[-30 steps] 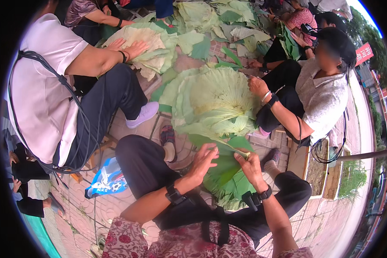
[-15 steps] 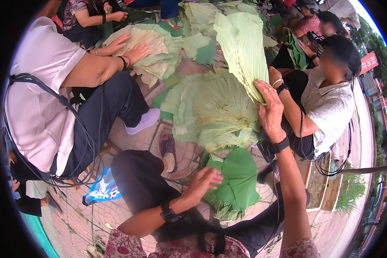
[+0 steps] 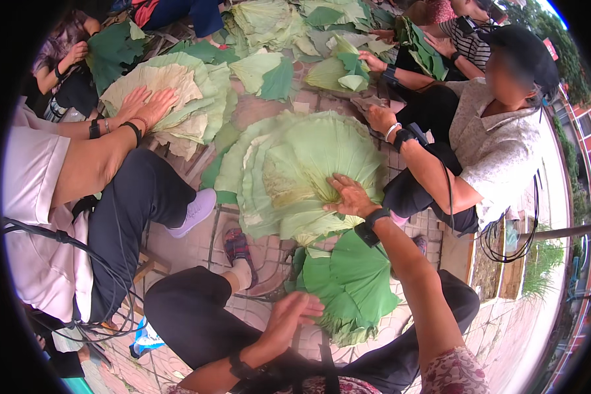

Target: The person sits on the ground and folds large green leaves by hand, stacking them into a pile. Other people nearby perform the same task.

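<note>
A broad stack of pale green lotus leaves [image 3: 276,157] lies spread on the paving in front of me, some of them with brownish patches. My right hand [image 3: 350,197] rests on its near right part, fingers spread over the top leaf. Closer to me sits a pile of brighter green lotus leaves [image 3: 354,276], folded and overlapping. Left of that pile, my left hand [image 3: 289,322] hovers over my lap with fingers extended and holds nothing.
At left, a person presses both hands on another pale leaf stack [image 3: 207,98]. A person at right [image 3: 505,131] sits close by the middle stack. More leaves [image 3: 262,26] lie at the back. A blue and white bag [image 3: 146,338] and hanging cables [image 3: 115,256] are at left.
The large pale leaf my right hand held up now lies on the middle stack, with that hand lowered onto it. My left hand stays low. The view has shifted slightly.
</note>
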